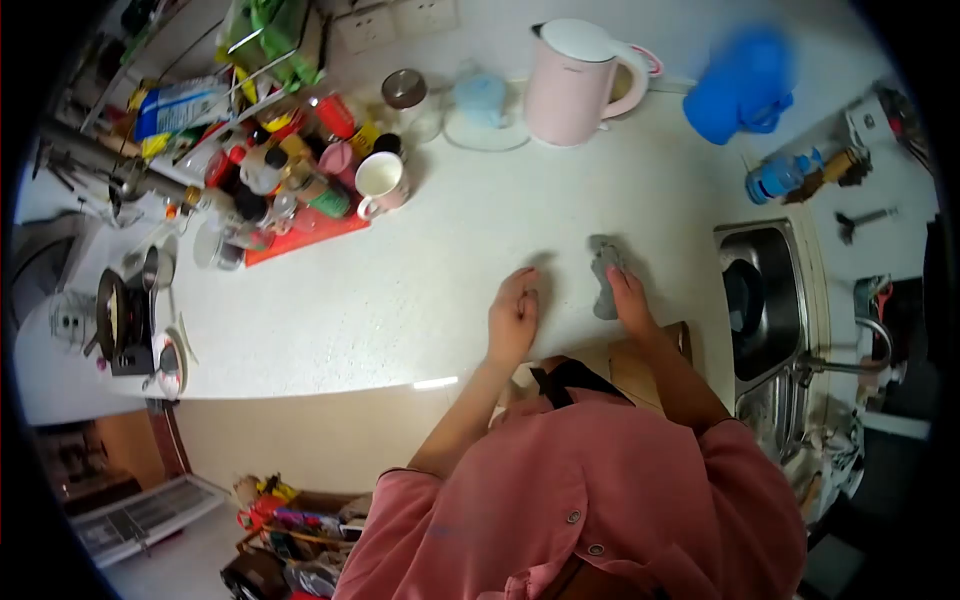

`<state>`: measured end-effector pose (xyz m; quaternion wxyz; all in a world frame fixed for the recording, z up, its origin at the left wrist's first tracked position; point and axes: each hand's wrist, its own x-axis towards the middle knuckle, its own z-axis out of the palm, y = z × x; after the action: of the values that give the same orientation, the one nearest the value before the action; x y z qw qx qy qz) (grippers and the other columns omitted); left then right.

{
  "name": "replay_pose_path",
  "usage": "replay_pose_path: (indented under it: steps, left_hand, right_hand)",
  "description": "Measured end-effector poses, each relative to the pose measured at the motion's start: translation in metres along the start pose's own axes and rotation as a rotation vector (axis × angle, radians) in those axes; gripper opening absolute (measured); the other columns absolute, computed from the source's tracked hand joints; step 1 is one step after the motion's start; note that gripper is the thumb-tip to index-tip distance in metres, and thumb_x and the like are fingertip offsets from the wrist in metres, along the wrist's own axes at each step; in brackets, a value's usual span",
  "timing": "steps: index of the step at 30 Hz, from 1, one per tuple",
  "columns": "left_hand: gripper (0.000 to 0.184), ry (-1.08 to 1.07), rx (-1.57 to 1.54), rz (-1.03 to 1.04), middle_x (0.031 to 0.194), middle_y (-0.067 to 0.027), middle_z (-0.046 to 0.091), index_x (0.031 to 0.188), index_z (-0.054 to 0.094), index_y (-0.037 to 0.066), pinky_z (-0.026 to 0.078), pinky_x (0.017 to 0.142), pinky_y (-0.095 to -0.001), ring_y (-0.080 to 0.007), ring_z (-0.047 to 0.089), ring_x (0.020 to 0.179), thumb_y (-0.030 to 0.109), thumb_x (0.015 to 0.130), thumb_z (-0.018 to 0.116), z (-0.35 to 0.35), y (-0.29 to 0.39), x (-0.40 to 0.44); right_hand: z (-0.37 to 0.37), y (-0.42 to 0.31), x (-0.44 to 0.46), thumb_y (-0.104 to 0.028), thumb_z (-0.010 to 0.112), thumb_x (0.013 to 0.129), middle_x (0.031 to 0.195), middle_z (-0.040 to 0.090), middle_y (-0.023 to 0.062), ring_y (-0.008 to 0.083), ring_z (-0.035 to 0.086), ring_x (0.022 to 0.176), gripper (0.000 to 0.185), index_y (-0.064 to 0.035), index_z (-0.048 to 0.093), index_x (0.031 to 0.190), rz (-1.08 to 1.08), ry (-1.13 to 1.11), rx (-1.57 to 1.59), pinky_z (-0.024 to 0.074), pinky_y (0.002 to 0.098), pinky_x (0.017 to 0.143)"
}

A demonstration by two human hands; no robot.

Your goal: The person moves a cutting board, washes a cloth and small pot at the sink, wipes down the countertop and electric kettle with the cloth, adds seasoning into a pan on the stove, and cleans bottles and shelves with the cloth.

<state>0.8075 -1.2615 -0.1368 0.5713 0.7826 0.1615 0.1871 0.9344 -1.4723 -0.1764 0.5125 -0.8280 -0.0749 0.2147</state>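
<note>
A crumpled grey cloth [605, 275] lies against the white countertop [420, 300], close to its right end. My right hand [630, 300] is closed on the cloth's right side, fingers pressed onto it. To the left, my left hand [515, 312] hovers at or just over the counter with its fingers curled in; nothing shows in it. A gap of bare counter separates the left hand from the cloth. Small wet-looking specks dot the surface left of my hands.
Along the back stand a pink kettle [572, 90], a blue jug [738, 90] and a glass jar [424, 115]. A mug [383, 185] and several bottles crowd a red tray [310, 240]. The metal sink [790, 300] is right; a pan [112, 310] sits far left.
</note>
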Motion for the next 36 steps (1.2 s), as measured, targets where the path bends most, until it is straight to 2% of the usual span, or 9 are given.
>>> replay_pose_path:
  steps: [4, 6, 9, 13, 17, 25, 27, 31, 36]
  left_hand:
    - [0.035, -0.051, -0.862, -0.452, 0.121, -0.0047, 0.063, 0.134, 0.056, 0.005, 0.047, 0.094, -0.0291, -0.0167, 0.059, 0.109, 0.005, 0.099, 0.049, 0.042, 0.029, -0.007]
    - [0.039, -0.068, -1.273, -0.626, 0.114, -0.0009, 0.062, 0.139, 0.051, 0.006, 0.046, 0.092, -0.0262, -0.0117, 0.056, 0.105, 0.004, 0.1, 0.046, 0.045, 0.051, -0.009]
    - [0.047, -0.302, -1.121, -0.614, 0.107, 0.0022, 0.06, 0.146, 0.043, 0.008, 0.043, 0.089, -0.0237, -0.0106, 0.053, 0.1, 0.002, 0.1, 0.044, 0.048, 0.031, -0.004]
    - [0.066, -0.433, 0.088, -0.042, 0.085, -0.0087, 0.062, 0.152, 0.031, 0.005, 0.048, 0.071, -0.031, -0.0199, 0.061, 0.079, -0.001, 0.09, 0.052, 0.06, 0.057, 0.009]
    - [0.062, -0.378, 0.479, 0.22, 0.082, -0.0192, 0.065, 0.145, 0.044, 0.008, 0.053, 0.062, -0.0375, -0.0348, 0.063, 0.063, 0.001, 0.085, 0.054, 0.079, 0.077, 0.036]
    - [0.029, -0.294, 0.474, 0.196, 0.089, -0.0129, 0.072, 0.111, 0.069, 0.005, 0.054, 0.062, -0.034, -0.0257, 0.068, 0.066, 0.001, 0.085, 0.058, 0.093, 0.083, 0.137]
    - [0.026, -0.175, 0.267, 0.08, 0.095, -0.0113, 0.073, 0.114, 0.067, 0.001, 0.055, 0.064, -0.0292, -0.0185, 0.07, 0.072, 0.0, 0.091, 0.055, 0.098, 0.077, 0.175]
    - [0.026, -0.035, 0.175, -0.017, 0.102, -0.0115, 0.071, 0.119, 0.063, -0.003, 0.055, 0.073, -0.027, -0.0159, 0.069, 0.081, -0.002, 0.096, 0.052, 0.094, 0.084, 0.222]
    - [0.026, -0.011, 0.197, 0.014, 0.107, -0.0145, 0.072, 0.117, 0.065, 0.0, 0.056, 0.076, -0.0324, -0.0224, 0.072, 0.091, 0.002, 0.094, 0.054, 0.107, 0.092, 0.241]
  right_hand:
    - [0.061, -0.04, -0.027, -0.034, 0.057, 0.099, 0.123, 0.06, 0.0097, 0.0184, 0.057, 0.111, 0.039, -0.004, 0.061, 0.123, -0.211, 0.056, 0.58, 0.0473, 0.0369, 0.095]
    - [0.063, -0.11, -0.028, -0.035, 0.056, 0.099, 0.11, 0.066, 0.0076, 0.0195, 0.063, 0.099, 0.034, -0.0054, 0.063, 0.114, 0.143, 0.049, 1.011, 0.0526, 0.0374, 0.085]
    - [0.044, -0.064, 0.003, -0.029, 0.052, 0.099, 0.105, 0.066, 0.0093, 0.0237, 0.065, 0.088, 0.034, -0.0049, 0.061, 0.12, 0.262, -0.329, 1.396, 0.0557, 0.0389, 0.075]
    - [0.025, -0.061, 0.019, -0.029, 0.055, 0.097, 0.093, 0.065, 0.0069, 0.0221, 0.063, 0.079, 0.026, -0.0062, 0.064, 0.104, 0.406, -0.157, 1.291, 0.055, 0.0377, 0.071]
    - [-0.004, -0.037, 0.058, -0.022, 0.052, 0.098, 0.093, 0.064, 0.0037, 0.0184, 0.061, 0.08, 0.018, -0.007, 0.063, 0.1, -0.107, -0.226, 0.97, 0.0532, 0.0327, 0.069]
    - [-0.092, -0.049, 0.161, -0.031, 0.045, 0.102, 0.103, 0.066, 0.0046, 0.0185, 0.064, 0.097, 0.029, -0.0097, 0.062, 0.11, -0.037, 0.074, 1.349, 0.0513, 0.0327, 0.089]
    - [-0.112, -0.088, 0.19, -0.027, 0.057, 0.099, 0.112, 0.064, 0.0061, 0.0202, 0.064, 0.101, 0.032, -0.0087, 0.056, 0.126, -0.175, -0.178, 1.633, 0.0513, 0.0318, 0.089]
    - [-0.084, -0.164, 0.255, -0.017, 0.051, 0.099, 0.131, 0.054, 0.0132, 0.0299, 0.057, 0.114, 0.033, -0.0023, 0.053, 0.129, -0.763, 0.488, 0.555, 0.0475, 0.0372, 0.095]
    - [-0.047, -0.149, 0.283, -0.024, 0.041, 0.103, 0.12, 0.06, 0.0162, 0.0303, 0.06, 0.105, 0.037, -0.001, 0.049, 0.13, -0.648, 0.613, 0.441, 0.0459, 0.0389, 0.093]
